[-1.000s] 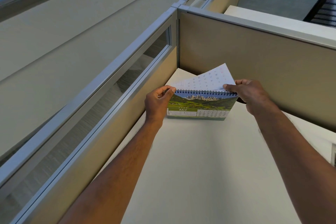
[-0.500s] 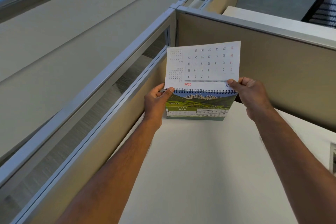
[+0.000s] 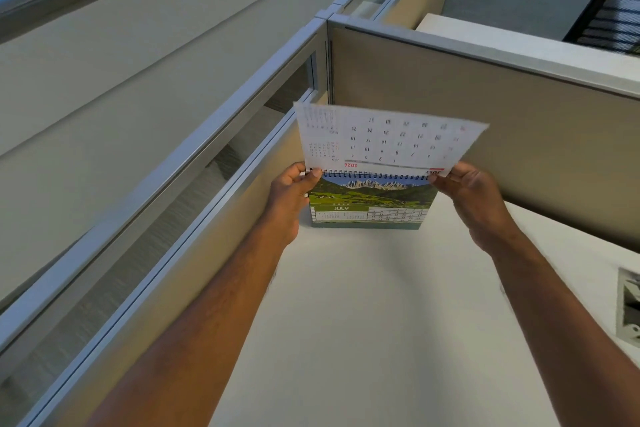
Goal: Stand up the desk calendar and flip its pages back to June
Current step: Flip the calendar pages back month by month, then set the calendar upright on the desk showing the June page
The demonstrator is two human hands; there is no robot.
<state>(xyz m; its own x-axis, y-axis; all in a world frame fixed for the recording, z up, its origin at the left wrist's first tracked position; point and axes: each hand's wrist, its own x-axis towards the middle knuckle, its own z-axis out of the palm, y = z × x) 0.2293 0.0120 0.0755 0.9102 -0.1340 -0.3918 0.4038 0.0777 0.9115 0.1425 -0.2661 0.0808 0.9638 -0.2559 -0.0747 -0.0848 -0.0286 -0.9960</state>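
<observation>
On the desk point(image 3: 363, 322), standing calendar point(image 3: 370, 203), both hands at its spiral.

Calendar point(image 3: 370, 199): upright on the counter point(image 3: 363, 305), in the corner where the two partition walls meet.
Binding: black wire spiral along the top edge.
Front page: mountain and green meadow photo, headed JULY.
Raised page point(image 3: 388, 140): white date grid, print upside down, red 2026, standing up above the spiral, slightly blurred.
</observation>
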